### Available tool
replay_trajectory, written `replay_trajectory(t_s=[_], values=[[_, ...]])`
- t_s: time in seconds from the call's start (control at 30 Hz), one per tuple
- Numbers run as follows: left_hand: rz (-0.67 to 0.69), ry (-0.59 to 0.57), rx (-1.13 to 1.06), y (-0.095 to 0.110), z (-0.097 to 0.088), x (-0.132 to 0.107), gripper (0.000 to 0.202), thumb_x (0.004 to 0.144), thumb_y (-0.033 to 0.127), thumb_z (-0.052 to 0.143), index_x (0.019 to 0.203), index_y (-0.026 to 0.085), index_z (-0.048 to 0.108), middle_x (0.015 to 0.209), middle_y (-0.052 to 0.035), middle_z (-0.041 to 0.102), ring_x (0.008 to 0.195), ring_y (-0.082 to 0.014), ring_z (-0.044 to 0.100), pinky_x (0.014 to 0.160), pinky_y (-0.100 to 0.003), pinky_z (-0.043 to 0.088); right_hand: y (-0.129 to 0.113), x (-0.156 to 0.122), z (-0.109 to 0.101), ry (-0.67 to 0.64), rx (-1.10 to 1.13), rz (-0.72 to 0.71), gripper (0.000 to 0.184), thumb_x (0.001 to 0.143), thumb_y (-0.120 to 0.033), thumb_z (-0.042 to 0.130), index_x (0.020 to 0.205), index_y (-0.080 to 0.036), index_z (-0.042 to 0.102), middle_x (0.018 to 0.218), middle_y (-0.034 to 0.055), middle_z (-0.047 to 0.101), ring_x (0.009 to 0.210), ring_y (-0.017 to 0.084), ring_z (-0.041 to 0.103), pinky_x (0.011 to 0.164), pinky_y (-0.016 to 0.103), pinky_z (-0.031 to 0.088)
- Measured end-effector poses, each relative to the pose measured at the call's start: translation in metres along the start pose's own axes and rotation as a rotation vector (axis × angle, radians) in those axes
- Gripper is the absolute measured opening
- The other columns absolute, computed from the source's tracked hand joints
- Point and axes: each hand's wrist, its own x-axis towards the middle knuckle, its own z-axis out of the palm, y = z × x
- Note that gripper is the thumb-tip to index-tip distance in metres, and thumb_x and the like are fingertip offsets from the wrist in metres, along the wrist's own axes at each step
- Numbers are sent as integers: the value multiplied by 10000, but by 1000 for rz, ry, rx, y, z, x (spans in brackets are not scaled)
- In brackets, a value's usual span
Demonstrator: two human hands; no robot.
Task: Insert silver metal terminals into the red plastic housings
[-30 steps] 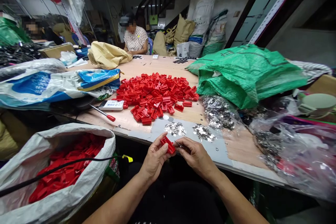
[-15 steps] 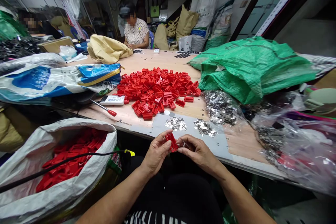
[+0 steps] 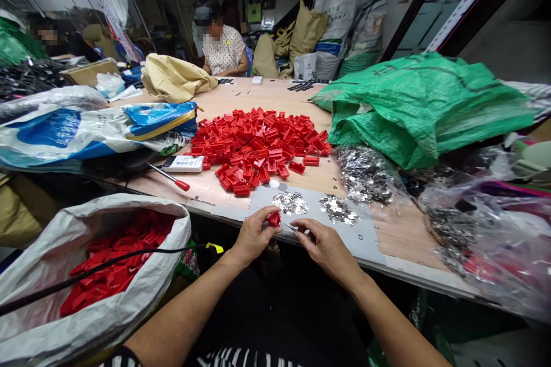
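Note:
My left hand [image 3: 253, 236] pinches a small red plastic housing [image 3: 274, 219] between thumb and fingers, just over the table's front edge. My right hand [image 3: 322, 243] is closed on a slim pointed metal tool that looks like tweezers [image 3: 291, 227]. Its tip points left towards the red housing, with a small gap between them. Just beyond my hands, two heaps of small shiny metal pieces, a left heap [image 3: 291, 203] and a right heap [image 3: 338, 209], lie on a grey sheet [image 3: 365, 235]. Behind them spreads a big pile of red housings [image 3: 258, 146].
An open white sack [image 3: 172, 215] of red parts stands at my left, a black cable crossing it. A red-handled screwdriver [image 3: 172, 179] lies near the left edge. Green sacking [image 3: 422, 103] and clear bags of metal pieces [image 3: 365, 178] sit right. A person [image 3: 221, 49] sits opposite.
My left hand has turned the red housing, so less of it shows, and shifted it slightly left and up. My right hand has drawn a little apart from it; the tool's tip now shows.

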Motion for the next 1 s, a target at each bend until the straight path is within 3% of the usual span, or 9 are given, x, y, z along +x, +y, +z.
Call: replay_trajectory(t_s=[0.13,0.33,0.7,1.0], values=[[-11,-24,17,-6,-3,7,420,667,168,709,1070,287,684,1055,-29,692,1010,-224,606,963,-346,418,0,7,3,-21,-37,14,191,875,-254,491,975,-246,653,935,30,694,837,193,626,770,321,477],[-9,-85,80,-11,-7,9,393,673,207,713,1060,269,682,1026,-28,695,947,-211,629,912,-331,452,2,13,4,-52,-36,-22,202,874,-236,491,973,-236,667,949,43,690,860,191,623,795,320,482],[-58,-74,61,-8,-7,9,371,657,189,717,1017,275,700,1003,-25,705,929,-219,632,897,-330,456,3,14,6,-80,-93,-50,223,881,-187,472,988,-247,658,961,40,668,878,181,617,782,309,488],[-4,-58,130,-14,-4,7,367,715,153,664,1056,288,687,1038,-26,712,923,-217,650,880,-330,472,-21,15,18,-69,-286,65,192,897,-158,431,919,-220,612,880,51,639,784,192,631,662,284,468]])
